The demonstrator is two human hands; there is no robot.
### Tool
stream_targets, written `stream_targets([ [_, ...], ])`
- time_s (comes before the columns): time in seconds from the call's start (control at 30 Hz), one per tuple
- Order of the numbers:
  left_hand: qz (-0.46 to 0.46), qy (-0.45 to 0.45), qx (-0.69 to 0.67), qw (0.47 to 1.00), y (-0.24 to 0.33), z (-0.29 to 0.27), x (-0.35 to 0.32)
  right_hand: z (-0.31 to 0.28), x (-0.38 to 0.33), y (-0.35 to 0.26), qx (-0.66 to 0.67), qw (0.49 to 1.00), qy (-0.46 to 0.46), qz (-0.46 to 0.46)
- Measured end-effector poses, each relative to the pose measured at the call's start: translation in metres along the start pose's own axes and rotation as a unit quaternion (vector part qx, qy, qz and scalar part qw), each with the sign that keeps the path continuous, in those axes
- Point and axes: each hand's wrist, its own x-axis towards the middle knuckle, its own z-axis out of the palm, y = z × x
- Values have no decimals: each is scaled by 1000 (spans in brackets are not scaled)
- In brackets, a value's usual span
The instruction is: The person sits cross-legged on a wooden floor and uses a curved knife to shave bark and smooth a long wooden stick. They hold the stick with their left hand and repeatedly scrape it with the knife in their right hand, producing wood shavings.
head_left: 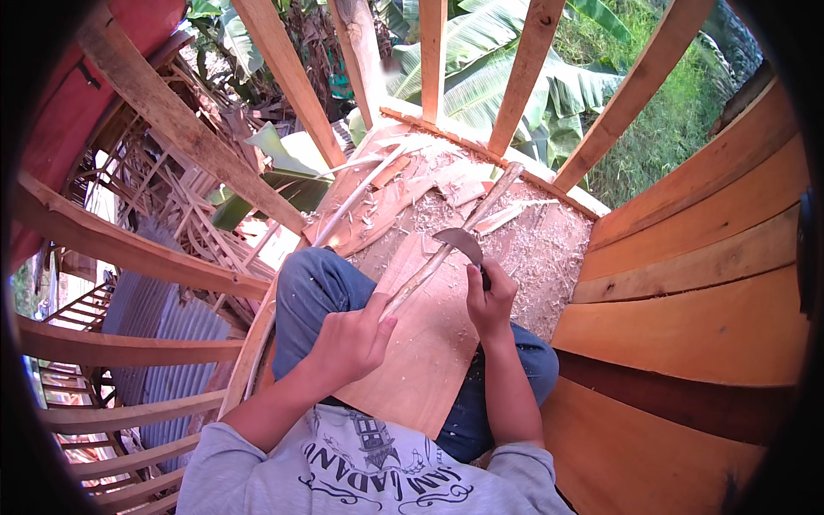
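Long thin wooden stick [446, 249] running diagonally through frame centre, near end wrapped tight in left hand [348, 343], far end on shaving-strewn floorboards [549, 249]. Right hand [491, 300] fisted around curved knife [462, 242], blade against stick. Probably light, stiff, slightly springy; best gripped at near end.

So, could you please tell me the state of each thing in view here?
Left hand: closed around the stick's near end.
Right hand: gripping the knife handle.
Stick: slanted, partly shaved.
Knife: blade against the stick.
Board: flat across the lap.
Shavings: scattered loose.
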Motion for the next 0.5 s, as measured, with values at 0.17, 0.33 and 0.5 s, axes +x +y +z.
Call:
stream_targets([
  [0.17, 9, 0, -10, 1000, -3, 1, -2, -1, -10, -11, 19, 998, -29, -57],
  [0.33, -6, -21, -9, 1000, -23, -3, -4, -2, -1, -7, 36, 999, -4, 1],
  [0.5, 49, 2, -49, 998, -49, 1, -2, -10, -2, -4, 173, 961, -94, 194],
])
